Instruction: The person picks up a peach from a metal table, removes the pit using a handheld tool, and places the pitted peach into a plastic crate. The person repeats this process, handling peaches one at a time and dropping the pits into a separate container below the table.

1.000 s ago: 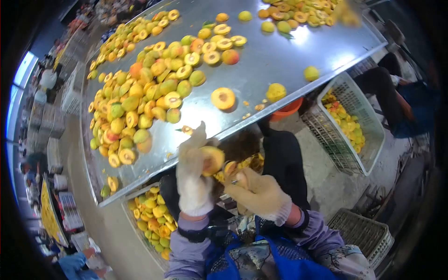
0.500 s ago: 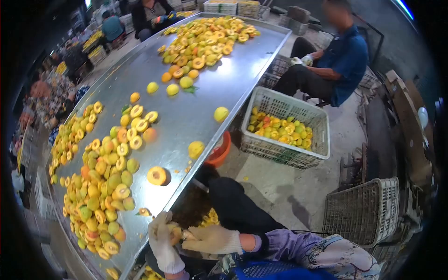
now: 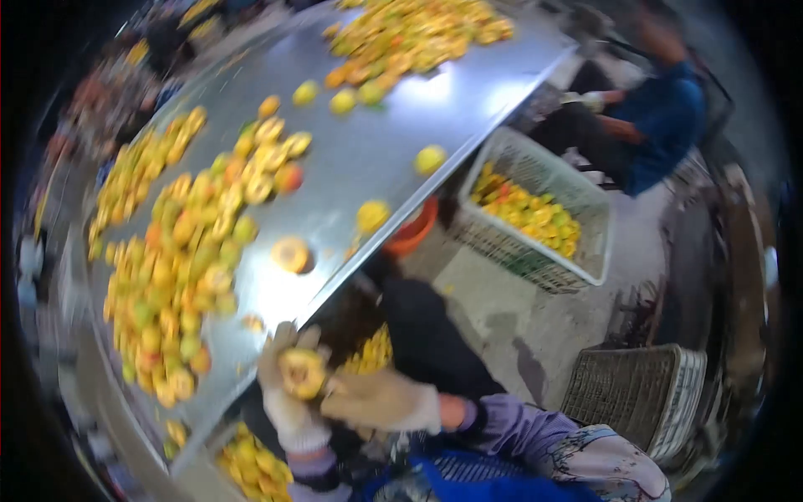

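Observation:
My left hand (image 3: 283, 393), in a pale knit glove, is wrapped round a halved yellow peach (image 3: 303, 374), its cut face turned up. Beside it my right gloved hand (image 3: 381, 400) has its fingers closed at the peach's edge. Whatever is in those fingers is hidden and blurred. Both hands are just off the near edge of a metal table (image 3: 360, 142). On the table near them lies a large peach half (image 3: 290, 254), with a small scrap of fruit (image 3: 252, 322) closer in.
A heap of peach halves (image 3: 167, 293) covers the table's left, another pile (image 3: 418, 38) its far end. Below sit a fruit-filled crate (image 3: 602, 243), a red bucket (image 3: 414, 234), a dark crate (image 3: 627, 389) and cut fruit (image 3: 255, 468). A person (image 3: 661, 125) sits at right.
My left hand has turned, bringing the peach's cut face into view, and both hands are slightly higher. The whole view has shifted and blurred with head motion.

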The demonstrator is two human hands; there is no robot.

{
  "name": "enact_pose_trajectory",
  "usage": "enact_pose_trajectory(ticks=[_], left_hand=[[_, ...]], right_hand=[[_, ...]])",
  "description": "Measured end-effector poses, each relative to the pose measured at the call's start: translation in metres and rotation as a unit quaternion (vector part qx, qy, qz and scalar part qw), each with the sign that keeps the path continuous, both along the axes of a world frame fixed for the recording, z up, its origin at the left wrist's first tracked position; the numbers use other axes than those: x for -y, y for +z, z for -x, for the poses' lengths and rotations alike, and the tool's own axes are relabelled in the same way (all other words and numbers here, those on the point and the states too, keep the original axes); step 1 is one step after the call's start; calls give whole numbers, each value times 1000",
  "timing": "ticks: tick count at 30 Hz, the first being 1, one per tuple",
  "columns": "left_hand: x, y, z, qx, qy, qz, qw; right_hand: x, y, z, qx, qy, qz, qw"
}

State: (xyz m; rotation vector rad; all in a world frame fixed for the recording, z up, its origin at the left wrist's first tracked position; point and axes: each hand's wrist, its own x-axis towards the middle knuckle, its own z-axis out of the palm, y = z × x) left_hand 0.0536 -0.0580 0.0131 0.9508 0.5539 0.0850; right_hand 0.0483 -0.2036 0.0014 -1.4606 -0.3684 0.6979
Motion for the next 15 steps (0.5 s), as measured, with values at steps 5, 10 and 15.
enact_pose_trajectory(ticks=[5, 10, 15], left_hand=[[-3, 6, 8, 80, -66, 8, 995], [3, 9, 14, 131, -75, -19, 988], [12, 13, 20, 145, -46, -33, 988]], right_hand=[[4, 25, -6, -116, 29, 101, 988], [1, 39, -9, -92, 36, 148, 984], [-1, 39, -6, -36, 32, 172, 984]])
